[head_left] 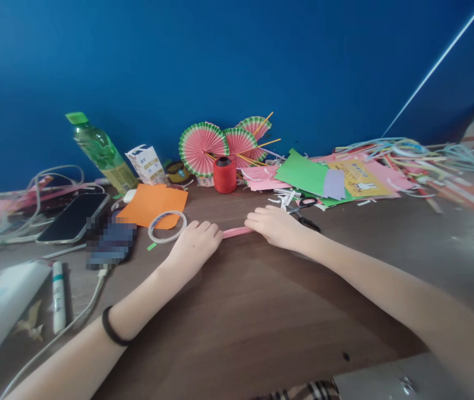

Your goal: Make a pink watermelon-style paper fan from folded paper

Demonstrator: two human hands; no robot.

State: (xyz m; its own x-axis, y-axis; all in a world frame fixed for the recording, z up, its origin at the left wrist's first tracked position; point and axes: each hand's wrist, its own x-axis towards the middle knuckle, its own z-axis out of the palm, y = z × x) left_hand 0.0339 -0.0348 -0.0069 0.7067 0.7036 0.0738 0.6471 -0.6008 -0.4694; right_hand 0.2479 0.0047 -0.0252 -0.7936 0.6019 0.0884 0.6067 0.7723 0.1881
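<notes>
Left hand and right hand press flat on a pink paper strip between them; tape ring just left, scissors right.

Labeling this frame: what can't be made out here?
Head view only:
- Pink strip: both ends hidden under left hand and right hand.
- Scissors: partly behind the right hand.
- Pixelated patch: what lies there is unreadable.
- Carton: print too small.

Matt pink paper strip lies on smooth, faintly glossy wooden table.
</notes>
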